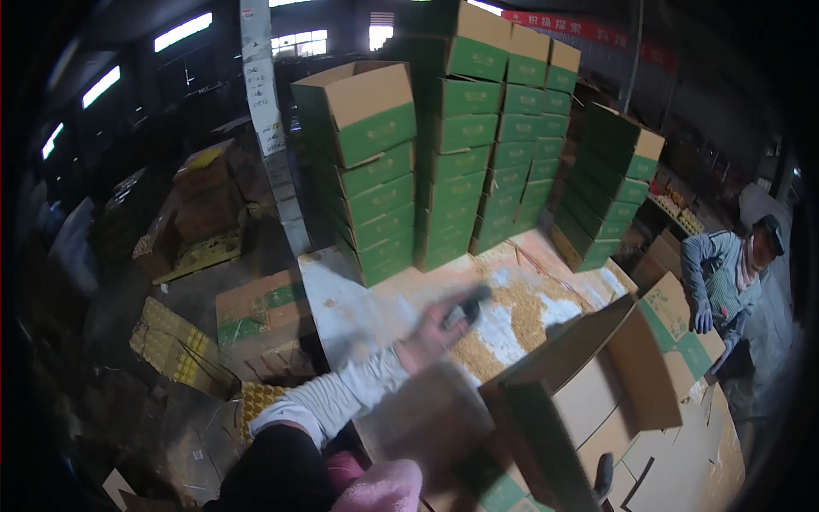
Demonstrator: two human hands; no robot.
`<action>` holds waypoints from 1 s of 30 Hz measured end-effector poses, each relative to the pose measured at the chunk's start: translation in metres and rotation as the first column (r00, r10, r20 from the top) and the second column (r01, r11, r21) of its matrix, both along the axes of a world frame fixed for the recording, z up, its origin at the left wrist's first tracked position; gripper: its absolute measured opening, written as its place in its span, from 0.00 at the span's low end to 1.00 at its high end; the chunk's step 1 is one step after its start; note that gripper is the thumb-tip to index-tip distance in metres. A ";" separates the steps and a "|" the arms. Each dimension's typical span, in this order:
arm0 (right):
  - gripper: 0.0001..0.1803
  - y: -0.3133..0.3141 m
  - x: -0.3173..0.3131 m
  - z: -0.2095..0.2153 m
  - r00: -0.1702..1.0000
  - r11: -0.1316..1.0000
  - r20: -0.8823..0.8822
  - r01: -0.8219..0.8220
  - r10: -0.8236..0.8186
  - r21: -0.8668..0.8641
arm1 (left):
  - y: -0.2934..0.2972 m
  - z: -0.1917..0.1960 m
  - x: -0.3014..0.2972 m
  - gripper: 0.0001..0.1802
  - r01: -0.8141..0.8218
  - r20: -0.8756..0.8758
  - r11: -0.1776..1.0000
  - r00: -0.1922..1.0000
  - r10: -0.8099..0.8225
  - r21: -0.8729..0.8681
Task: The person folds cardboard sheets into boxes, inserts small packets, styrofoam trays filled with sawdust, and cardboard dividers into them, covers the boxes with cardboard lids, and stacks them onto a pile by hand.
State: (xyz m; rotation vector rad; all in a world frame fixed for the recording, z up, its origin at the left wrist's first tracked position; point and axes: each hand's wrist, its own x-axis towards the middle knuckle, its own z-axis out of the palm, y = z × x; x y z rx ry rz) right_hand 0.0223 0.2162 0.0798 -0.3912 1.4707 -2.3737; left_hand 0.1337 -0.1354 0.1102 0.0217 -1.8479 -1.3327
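Observation:
My left hand (432, 334) reaches over the table, at the end of a pale sleeve. Its far end is dark grey and blurred by motion; whether that is a glove's fingertips or a held thing, I cannot make out. To its right stands an open, tilted green and brown cardboard box (559, 341), with its bare inner walls showing. At the lower edge, one dark-covered digit of my right hand (604, 474) lies against the near wall of this box, apparently gripping it. The rest of that hand is hidden.
Tall stacks of green boxes (375, 213) line the table's far side. Yellowish shavings (516, 328) lie scattered on the white tabletop (341, 294). Yellow trays (175, 341) and a carton (260, 316) stand at the left. Another person (725, 273) works at the right.

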 end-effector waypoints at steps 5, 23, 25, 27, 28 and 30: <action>0.40 -0.252 -0.031 0.139 0.967 0.926 -0.191 -0.222 0.169 -0.305 | -0.323 0.138 0.089 0.23 -0.689 -0.483 0.620 0.425 0.765 0.376; 0.27 -0.496 0.034 0.170 0.632 0.957 -0.771 0.167 0.082 0.239 | -0.433 0.170 0.062 0.19 -0.708 -0.496 0.703 0.586 0.640 0.070; 0.23 -0.407 0.070 0.108 0.723 0.873 -0.620 0.049 0.304 0.485 | -0.339 0.142 0.097 0.18 -0.463 -0.566 0.880 0.756 0.330 -0.104; 0.24 -0.284 0.061 0.014 0.917 0.600 -0.248 0.012 0.313 0.800 | -0.195 0.033 0.064 0.23 -0.116 -0.382 0.971 0.924 0.027 -0.211; 0.22 -0.213 0.061 -0.050 0.939 0.427 -0.316 0.233 0.135 0.874 | -0.145 -0.018 0.048 0.23 -0.073 -0.360 0.976 0.933 -0.006 -0.206; 0.19 -0.045 0.074 -0.103 0.953 -0.200 -0.302 0.299 0.017 0.933 | 0.016 -0.098 0.038 0.23 0.000 0.691 0.773 0.449 -0.567 0.635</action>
